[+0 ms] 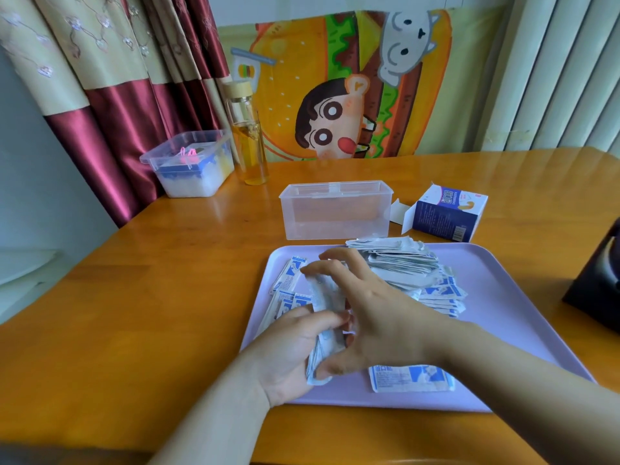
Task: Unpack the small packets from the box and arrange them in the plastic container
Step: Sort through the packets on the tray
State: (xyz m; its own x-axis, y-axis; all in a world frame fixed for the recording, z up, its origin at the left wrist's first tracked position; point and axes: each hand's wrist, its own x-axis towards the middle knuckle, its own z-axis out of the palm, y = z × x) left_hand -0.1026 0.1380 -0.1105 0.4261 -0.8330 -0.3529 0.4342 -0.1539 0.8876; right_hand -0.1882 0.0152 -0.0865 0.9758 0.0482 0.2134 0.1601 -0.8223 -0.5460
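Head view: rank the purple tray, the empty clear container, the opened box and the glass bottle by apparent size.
1. The purple tray, though it is also nearest the camera.
2. The clear container.
3. The opened box and the glass bottle: similar in apparent area, so not ranked.

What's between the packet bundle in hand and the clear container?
Head view: past the packet bundle, loose packets on the purple tray, its far rim, then bare table before the clear container.

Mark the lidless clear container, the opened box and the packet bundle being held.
lidless clear container (335, 218): head view, on its front wall.
opened box (436, 221): head view, on its blue side face.
packet bundle (322, 297): head view, on its exposed upper part.
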